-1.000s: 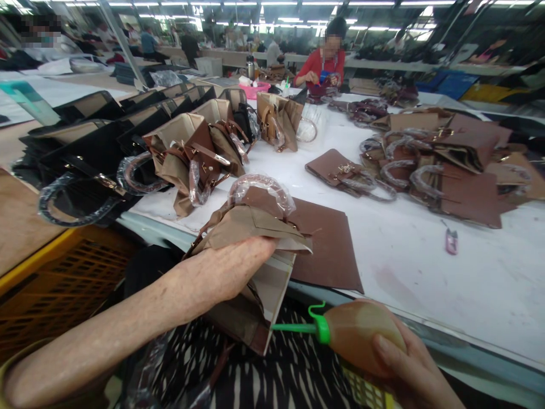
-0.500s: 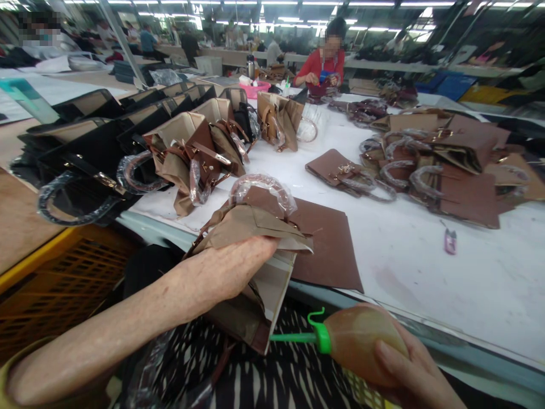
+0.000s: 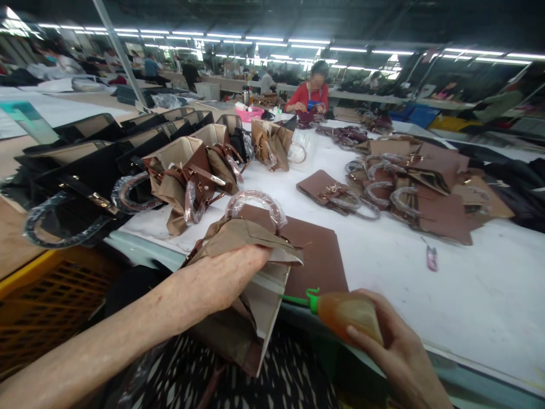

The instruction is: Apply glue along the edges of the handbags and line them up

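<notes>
My left hand (image 3: 225, 278) grips the tan lining of a brown handbag (image 3: 251, 267) that hangs half off the near edge of the white table (image 3: 468, 295). The bag's plastic-wrapped handle (image 3: 255, 201) arches above my fingers. My right hand (image 3: 392, 352) is closed round an amber squeeze bottle (image 3: 347, 315). Its green nozzle (image 3: 298, 298) points left, with the tip close to the bag's open side. A flat brown leather panel (image 3: 317, 258) lies under and behind the bag.
Rows of black and brown handbags (image 3: 170, 165) stand at the left. Loose brown bag parts (image 3: 417, 182) are piled at the right. A small pink tool (image 3: 431, 257) lies on the table. A person in red (image 3: 309, 96) works at the far end. A yellow crate (image 3: 46, 301) sits lower left.
My right hand has lifted the bottle up and left, bringing the nozzle to the bag's side. The view has tilted up a little. My left hand keeps its hold.
</notes>
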Tool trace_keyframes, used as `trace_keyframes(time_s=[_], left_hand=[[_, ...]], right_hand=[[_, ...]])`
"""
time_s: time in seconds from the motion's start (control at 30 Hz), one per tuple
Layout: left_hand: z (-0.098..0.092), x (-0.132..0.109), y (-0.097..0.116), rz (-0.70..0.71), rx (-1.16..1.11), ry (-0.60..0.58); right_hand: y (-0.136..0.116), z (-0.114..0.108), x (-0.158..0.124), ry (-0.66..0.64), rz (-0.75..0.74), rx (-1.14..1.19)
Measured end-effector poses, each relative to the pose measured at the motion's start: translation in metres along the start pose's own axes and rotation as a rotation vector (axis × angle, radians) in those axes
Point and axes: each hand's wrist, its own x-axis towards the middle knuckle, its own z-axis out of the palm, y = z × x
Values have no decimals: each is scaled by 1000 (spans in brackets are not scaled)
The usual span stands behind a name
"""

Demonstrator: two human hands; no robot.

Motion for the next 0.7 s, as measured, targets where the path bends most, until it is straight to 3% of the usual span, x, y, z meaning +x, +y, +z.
trace_keyframes(time_s=[0.17, 0.37, 0.5, 0.67, 0.7], left_hand=[[-4, 16, -17, -13, -73, 20], [-28, 41, -28, -80, -41, -10], [-35, 53, -34, -158, -4, -71], [-27, 64, -42, -182, -5, -87], [-25, 65, -43, -186, -21, -94]], right_hand=[[4, 2, 20, 45, -143, -135], [5, 0, 28, 209, -299, -198], [-6, -10, 25, 307, -177, 163], [-51, -44, 29, 410, 98, 1012], [-65, -54, 33, 355, 113, 1157]])
